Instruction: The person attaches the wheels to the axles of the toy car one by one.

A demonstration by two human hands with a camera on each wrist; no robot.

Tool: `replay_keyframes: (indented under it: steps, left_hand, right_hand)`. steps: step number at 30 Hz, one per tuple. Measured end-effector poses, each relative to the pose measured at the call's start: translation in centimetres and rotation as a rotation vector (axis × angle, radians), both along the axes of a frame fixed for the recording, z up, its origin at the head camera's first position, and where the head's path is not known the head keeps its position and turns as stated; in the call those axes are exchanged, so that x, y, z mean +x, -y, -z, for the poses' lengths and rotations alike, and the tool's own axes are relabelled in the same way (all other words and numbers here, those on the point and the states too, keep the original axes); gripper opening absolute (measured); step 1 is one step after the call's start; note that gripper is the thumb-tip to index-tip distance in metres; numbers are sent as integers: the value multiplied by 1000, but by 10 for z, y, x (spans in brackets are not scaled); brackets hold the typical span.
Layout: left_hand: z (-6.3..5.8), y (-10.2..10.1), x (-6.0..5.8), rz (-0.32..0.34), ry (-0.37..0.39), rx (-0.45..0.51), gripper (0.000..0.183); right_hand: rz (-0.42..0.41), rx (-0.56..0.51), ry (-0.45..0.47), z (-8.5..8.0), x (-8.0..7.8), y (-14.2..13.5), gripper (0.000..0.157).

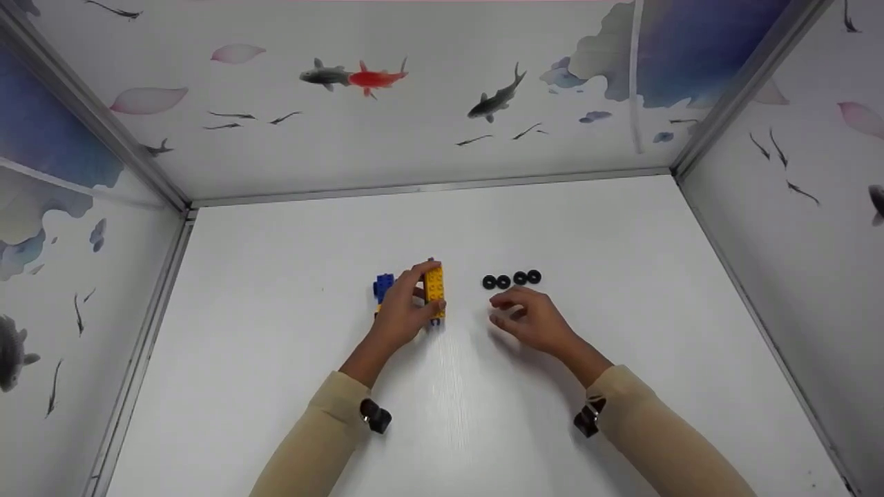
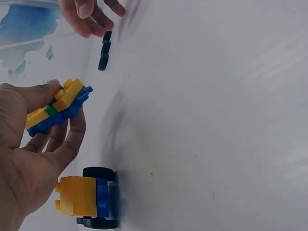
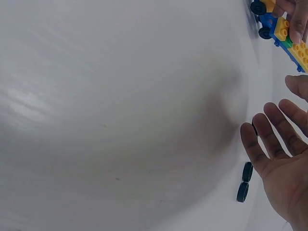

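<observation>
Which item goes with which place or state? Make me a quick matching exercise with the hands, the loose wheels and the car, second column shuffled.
Column one:
1. Left hand
2. Right hand
3. Loose wheels
4. Car

Column two:
A. Black, in a row on the table
B. Holding bricks
C. Yellow and blue, standing on the table
D. Empty, near the black row

Pairs: 1-B, 2-D, 3-A, 4-C

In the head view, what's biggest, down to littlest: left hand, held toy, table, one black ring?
1. Table
2. Left hand
3. Held toy, partly covered
4. Black ring; the four look alike
</observation>
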State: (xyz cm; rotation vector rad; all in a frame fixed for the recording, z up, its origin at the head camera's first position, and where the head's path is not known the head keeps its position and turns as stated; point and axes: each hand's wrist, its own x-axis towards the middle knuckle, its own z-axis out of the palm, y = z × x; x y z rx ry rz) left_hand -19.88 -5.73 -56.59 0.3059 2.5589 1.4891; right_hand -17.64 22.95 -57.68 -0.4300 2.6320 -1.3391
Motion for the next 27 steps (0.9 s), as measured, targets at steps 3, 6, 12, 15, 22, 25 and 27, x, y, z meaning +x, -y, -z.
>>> replay_keyframes:
  steps: [3,6,12,15,22,25,27]
  left_hand:
    - [0,-1,1,-25,13,-8,57]
    - [1,0,1,-29,7,4,51]
    - [2,2,1,-2,-26,51,49]
    - [1,2,2,0,-32,71,48]
    - [2,3,4,2,-27,53,43]
    - [3,3,5,5,-39,62,30]
    - [4,3,5,6,-41,71,24]
  right_hand:
    - [14,8,3,-2,-2,1,31]
    - [25,5,7,-3,-4,1,30]
    - [37,-15,-19,0,-7,0,29]
    - [50,-14,-32,1,-9,0,29]
    - [73,39,-74,3,-13,0,29]
    - [86,53,-83,3,-16,0,28]
    - [94,56,-88,3,-18,0,27]
